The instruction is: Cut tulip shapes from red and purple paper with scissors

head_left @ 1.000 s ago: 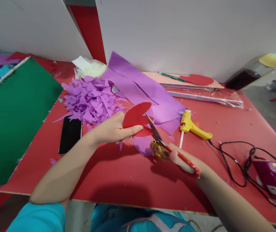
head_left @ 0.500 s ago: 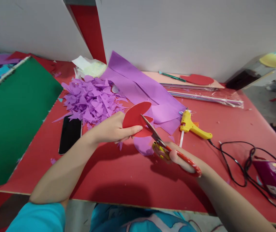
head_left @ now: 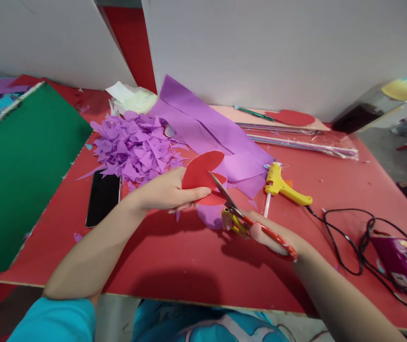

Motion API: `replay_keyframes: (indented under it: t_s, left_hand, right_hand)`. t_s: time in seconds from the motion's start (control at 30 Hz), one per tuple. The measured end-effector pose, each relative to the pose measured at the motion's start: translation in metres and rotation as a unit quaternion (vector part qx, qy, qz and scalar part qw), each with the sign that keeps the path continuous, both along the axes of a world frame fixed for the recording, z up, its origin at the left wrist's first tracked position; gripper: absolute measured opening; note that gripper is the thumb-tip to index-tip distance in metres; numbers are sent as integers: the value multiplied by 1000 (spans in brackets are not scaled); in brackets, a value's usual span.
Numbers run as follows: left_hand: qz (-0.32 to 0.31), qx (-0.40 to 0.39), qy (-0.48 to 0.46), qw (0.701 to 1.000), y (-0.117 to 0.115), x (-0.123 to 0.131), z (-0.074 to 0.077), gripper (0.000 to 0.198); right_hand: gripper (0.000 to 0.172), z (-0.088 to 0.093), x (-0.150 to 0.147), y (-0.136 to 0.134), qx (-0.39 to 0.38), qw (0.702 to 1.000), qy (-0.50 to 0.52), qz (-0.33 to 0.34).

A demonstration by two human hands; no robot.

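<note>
Over the middle of the table, my left hand (head_left: 175,191) pinches a red paper cutout (head_left: 199,172) with rounded lobes, thumb on top. My right hand (head_left: 264,232) grips scissors (head_left: 237,210) with red and yellow handles. Their blades point up and left, with the tip lying across the cutout between its lobes. How far apart the blades are is hard to see. Below the red piece, a rounded purple paper piece (head_left: 210,217) lies on the table, partly covered.
A heap of purple paper scraps (head_left: 135,147) and a phone (head_left: 103,198) lie left of centre. Purple sheets (head_left: 207,126) spread behind my hands. At right are a yellow glue gun (head_left: 282,184), its black cord (head_left: 362,242) and a purple box (head_left: 399,263). A green board (head_left: 28,175) covers the left side.
The red cutout has shifted very slightly right in my left hand. The scissors' yellow handle has moved slightly left, while the blades stay at the cutout.
</note>
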State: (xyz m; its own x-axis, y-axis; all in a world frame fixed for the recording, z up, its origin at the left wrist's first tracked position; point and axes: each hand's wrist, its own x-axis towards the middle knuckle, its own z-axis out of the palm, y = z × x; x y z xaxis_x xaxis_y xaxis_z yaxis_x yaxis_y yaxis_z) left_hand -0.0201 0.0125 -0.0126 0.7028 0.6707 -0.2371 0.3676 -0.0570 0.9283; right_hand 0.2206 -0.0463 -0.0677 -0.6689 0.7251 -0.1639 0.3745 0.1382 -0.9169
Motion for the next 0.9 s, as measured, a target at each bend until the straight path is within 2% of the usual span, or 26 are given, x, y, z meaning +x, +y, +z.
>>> replay_keyframes:
  t_s: [0.1, 0.2, 0.4, 0.6, 0.8, 0.9]
  left_hand:
    - [-2, -2, 1, 1000, -1, 0, 0, 33]
    - [-2, 5, 12, 1000, -1, 1, 1, 33]
    - [-3, -3, 27, 1000, -1, 1, 2, 31]
    - [-3, -10, 29, 1000, -1, 1, 1, 32]
    - [-3, -16, 20, 1000, 0, 1, 1, 31]
    - [-2, -18, 17, 1000, -1, 1, 2, 31]
  right_hand:
    - [71, 2, 1, 0, 7, 999, 15, 38]
    - [69, 3, 0, 1, 6, 999, 25, 47]
    - [64, 2, -2, 1, -1, 998, 35, 49]
    - [67, 0, -2, 0, -12, 999, 35, 38]
    - [57, -5, -2, -1, -27, 999, 36, 25]
    - [57, -5, -3, -1, -30, 999, 27, 21]
